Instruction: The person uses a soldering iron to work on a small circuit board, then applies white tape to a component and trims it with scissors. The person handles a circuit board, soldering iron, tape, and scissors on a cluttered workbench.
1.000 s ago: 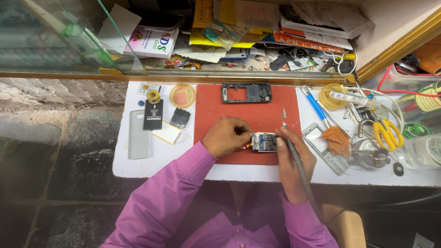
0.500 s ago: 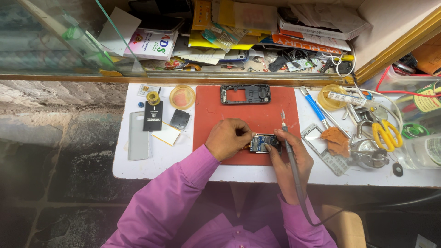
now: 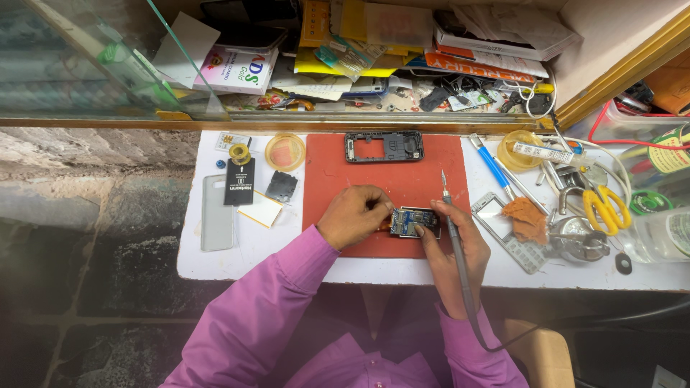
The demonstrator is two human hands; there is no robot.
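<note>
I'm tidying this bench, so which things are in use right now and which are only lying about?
In use:
- small blue-green circuit board, touched by left hand and right hand
- grey corded soldering iron, in the right hand
- red rubber work mat

Lying about:
- black phone frame
- yellow-handled scissors
- grey phone back cover
- blue pen

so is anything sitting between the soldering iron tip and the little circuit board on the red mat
Nothing visible does. The right hand holds the soldering iron with its tip pointing up and away, over bare red mat. The circuit board lies just left of the iron's shaft, pinched between both hands; the left hand grips its left edge.
</note>
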